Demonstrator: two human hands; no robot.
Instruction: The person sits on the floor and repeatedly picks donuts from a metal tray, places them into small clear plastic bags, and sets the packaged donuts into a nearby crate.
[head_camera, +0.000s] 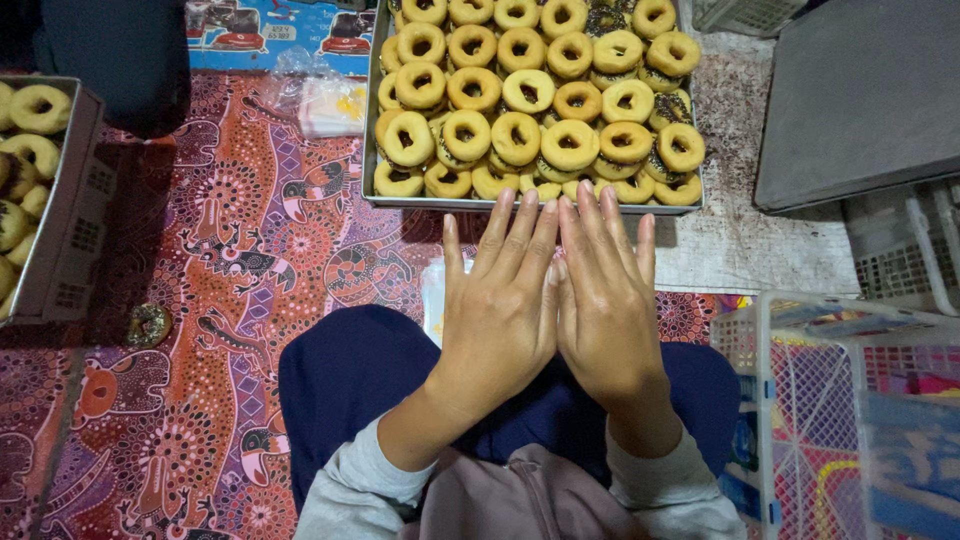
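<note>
1. Head view, near centre: left hand (500, 310) and right hand (605, 305), backs up, side by side and touching, fingers straight and flat, holding nothing, above dark blue lap.
2. Just beyond fingertips: metal tray (372, 120) heaped with ring-shaped cookies (530, 90), some with dark filling.
3. Far left: second tray (60, 230) with same cookies; single dark-topped cookie (148, 324) on patterned mat (230, 300) beside it.
4. Near right: white plastic basket (800, 350).
5. Far, left of main tray: clear plastic bags (325, 100).
</note>
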